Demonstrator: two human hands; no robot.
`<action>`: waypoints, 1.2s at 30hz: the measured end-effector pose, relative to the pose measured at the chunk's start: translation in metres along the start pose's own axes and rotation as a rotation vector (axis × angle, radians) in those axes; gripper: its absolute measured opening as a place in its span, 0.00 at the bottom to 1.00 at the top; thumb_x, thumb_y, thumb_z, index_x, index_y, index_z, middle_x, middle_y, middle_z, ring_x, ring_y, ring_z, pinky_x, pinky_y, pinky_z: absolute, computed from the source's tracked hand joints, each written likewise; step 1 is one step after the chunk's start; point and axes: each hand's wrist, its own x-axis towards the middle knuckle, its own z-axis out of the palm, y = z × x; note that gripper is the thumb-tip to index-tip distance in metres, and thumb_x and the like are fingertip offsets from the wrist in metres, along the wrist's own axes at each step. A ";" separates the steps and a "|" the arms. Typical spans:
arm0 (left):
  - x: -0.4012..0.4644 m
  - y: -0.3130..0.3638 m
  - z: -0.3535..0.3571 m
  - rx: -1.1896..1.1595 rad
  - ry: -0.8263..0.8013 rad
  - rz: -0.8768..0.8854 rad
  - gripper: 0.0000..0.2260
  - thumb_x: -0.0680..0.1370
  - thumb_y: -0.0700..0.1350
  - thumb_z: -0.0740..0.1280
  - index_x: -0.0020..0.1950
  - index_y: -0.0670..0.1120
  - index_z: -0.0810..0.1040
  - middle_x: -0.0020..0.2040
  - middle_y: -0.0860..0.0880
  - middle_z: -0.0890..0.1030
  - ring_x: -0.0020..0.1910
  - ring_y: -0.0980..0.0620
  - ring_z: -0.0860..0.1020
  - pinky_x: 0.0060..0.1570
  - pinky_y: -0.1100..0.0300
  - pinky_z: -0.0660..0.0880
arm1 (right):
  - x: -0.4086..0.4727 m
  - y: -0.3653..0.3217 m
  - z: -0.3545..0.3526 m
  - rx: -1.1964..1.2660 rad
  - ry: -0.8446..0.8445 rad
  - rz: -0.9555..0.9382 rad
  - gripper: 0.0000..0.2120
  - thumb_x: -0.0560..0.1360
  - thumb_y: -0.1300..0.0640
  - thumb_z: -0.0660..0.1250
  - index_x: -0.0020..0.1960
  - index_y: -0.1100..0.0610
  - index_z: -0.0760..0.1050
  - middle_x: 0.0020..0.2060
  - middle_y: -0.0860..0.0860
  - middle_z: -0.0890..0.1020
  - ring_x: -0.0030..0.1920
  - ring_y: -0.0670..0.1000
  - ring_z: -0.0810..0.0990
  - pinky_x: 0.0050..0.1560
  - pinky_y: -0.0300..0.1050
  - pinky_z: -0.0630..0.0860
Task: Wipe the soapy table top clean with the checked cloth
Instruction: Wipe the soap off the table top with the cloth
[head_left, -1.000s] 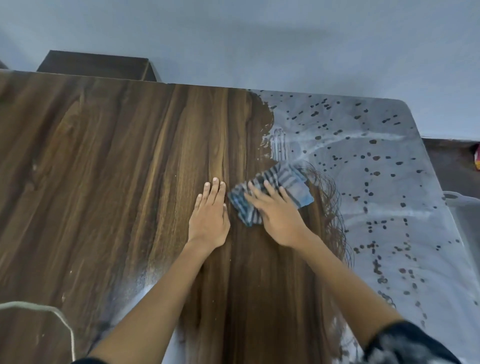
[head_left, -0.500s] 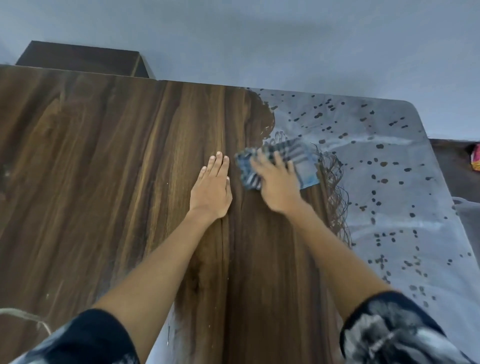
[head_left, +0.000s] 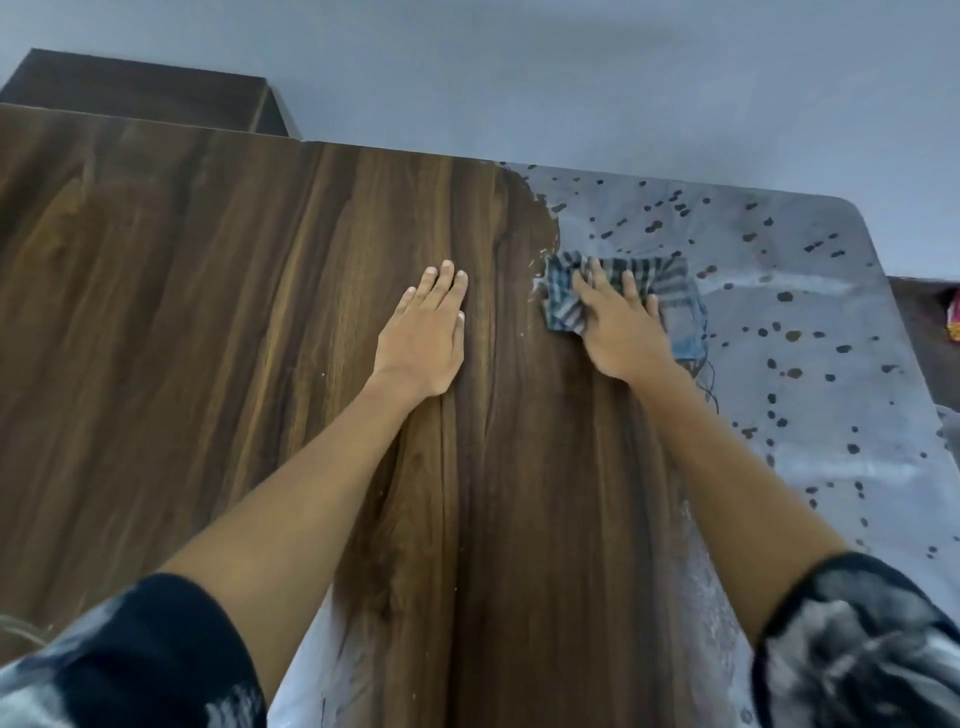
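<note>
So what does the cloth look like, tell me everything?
The cloth is a small, soft rag with a blue, grey and white check. It lies crumpled and bunched flat on the table, just where the clean brown wood meets the grey soapy film. The right hand presses down on it with spread fingers, covering its middle. Its right part looks pale blue and wet, and loose threads trail from that edge toward the person.

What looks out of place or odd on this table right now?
Only the expected mess: grey soapy film speckled with dark spots covers the table top's right part. Loose threads trail from the checked cloth under the right hand. Left hand rests flat.
</note>
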 end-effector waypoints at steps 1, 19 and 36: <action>0.004 0.000 0.000 0.006 0.003 0.008 0.21 0.82 0.44 0.47 0.76 0.44 0.52 0.77 0.47 0.51 0.76 0.49 0.49 0.73 0.56 0.48 | 0.007 -0.010 0.002 0.009 0.024 -0.003 0.26 0.80 0.59 0.51 0.76 0.49 0.49 0.77 0.48 0.47 0.75 0.60 0.45 0.72 0.60 0.42; 0.042 -0.004 0.002 0.070 0.062 0.038 0.22 0.82 0.44 0.48 0.76 0.47 0.53 0.77 0.49 0.54 0.76 0.49 0.51 0.73 0.54 0.50 | 0.039 -0.025 0.000 0.023 0.074 -0.028 0.26 0.80 0.59 0.52 0.76 0.50 0.50 0.77 0.50 0.48 0.75 0.60 0.46 0.73 0.59 0.43; 0.093 0.002 0.001 0.070 0.056 -0.069 0.23 0.82 0.46 0.46 0.76 0.45 0.48 0.77 0.48 0.49 0.76 0.49 0.47 0.74 0.53 0.47 | 0.091 -0.015 -0.012 0.066 0.114 0.089 0.25 0.81 0.56 0.51 0.76 0.48 0.50 0.77 0.47 0.48 0.76 0.57 0.44 0.73 0.59 0.44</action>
